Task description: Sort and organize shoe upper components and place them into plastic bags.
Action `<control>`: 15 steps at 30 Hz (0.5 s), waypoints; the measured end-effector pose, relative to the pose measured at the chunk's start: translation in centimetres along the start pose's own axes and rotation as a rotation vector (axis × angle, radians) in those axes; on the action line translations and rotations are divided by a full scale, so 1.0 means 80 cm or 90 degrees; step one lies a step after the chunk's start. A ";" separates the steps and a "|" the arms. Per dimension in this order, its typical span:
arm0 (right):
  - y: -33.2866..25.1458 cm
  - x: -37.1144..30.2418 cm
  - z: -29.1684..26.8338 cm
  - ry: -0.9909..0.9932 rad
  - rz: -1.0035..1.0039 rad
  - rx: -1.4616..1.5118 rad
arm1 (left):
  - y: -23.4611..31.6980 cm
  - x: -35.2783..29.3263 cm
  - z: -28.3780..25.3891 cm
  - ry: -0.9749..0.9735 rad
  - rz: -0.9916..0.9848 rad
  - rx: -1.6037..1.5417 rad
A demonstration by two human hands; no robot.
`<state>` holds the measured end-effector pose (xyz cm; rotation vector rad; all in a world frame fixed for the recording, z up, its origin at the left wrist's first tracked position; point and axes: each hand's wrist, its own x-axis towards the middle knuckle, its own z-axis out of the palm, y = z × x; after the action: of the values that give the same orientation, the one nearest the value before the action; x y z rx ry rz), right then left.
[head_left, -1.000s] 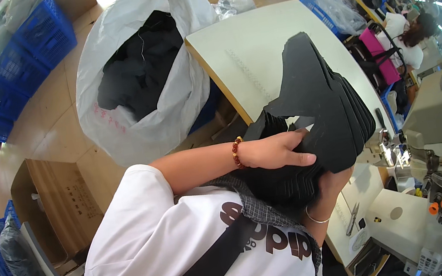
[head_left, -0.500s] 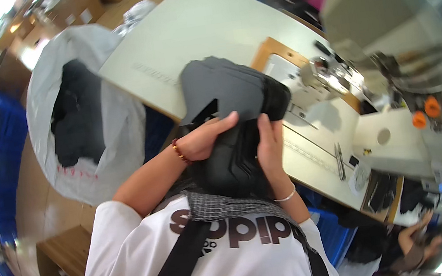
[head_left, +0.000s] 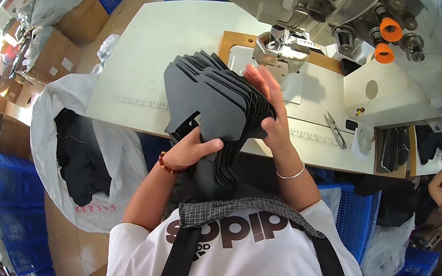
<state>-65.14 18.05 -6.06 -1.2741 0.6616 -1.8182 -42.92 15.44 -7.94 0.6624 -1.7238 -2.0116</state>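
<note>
A thick stack of dark grey, flat cut pieces point(head_left: 207, 103) is held up in front of my chest, at the near edge of the white table. Its layers are fanned out in steps along the far and right sides. My left hand point(head_left: 189, 151) grips the stack from the left, thumb on the top piece and fingers hidden beneath. Along the right edge, my right hand point(head_left: 273, 108) has its fingers stretched out, with the palm side against or very close to the layers. The lower part of the stack hangs toward my lap.
A sewing machine point(head_left: 277, 54) stands beyond the stack on the white table point(head_left: 161, 33). Scissors point(head_left: 336, 130) lie to the right, by a coil of white cord point(head_left: 364, 140). At left is a white bag point(head_left: 124, 151) of dark fabric. Blue crates point(head_left: 15, 184) line the left side; another person's arm point(head_left: 439, 186) shows far right.
My right hand has shifted from gripping the stack's edge to stretched fingers alongside it. The layers now look more fanned out. The whole view has turned, with the machine appearing higher.
</note>
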 end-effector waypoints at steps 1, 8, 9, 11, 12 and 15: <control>-0.001 0.004 -0.005 -0.085 -0.017 -0.067 | 0.000 0.002 -0.001 -0.005 -0.008 -0.004; -0.005 0.016 0.006 -0.136 -0.029 -0.077 | 0.038 0.026 0.014 -0.035 -0.068 -0.292; -0.007 0.019 0.004 -0.123 -0.029 -0.088 | 0.041 0.028 0.010 -0.072 -0.067 -0.271; -0.013 0.023 0.004 -0.091 -0.021 -0.102 | 0.049 0.031 0.006 -0.083 -0.054 -0.314; -0.015 0.024 0.005 -0.092 -0.021 -0.102 | 0.050 0.031 0.005 -0.095 -0.041 -0.353; -0.015 0.027 0.012 -0.142 -0.086 -0.193 | 0.044 0.031 0.005 0.033 -0.067 -0.367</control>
<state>-65.02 16.93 -3.66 -1.7313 0.7614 -1.6915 -45.13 13.74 -4.60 0.6016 -1.0090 -2.3810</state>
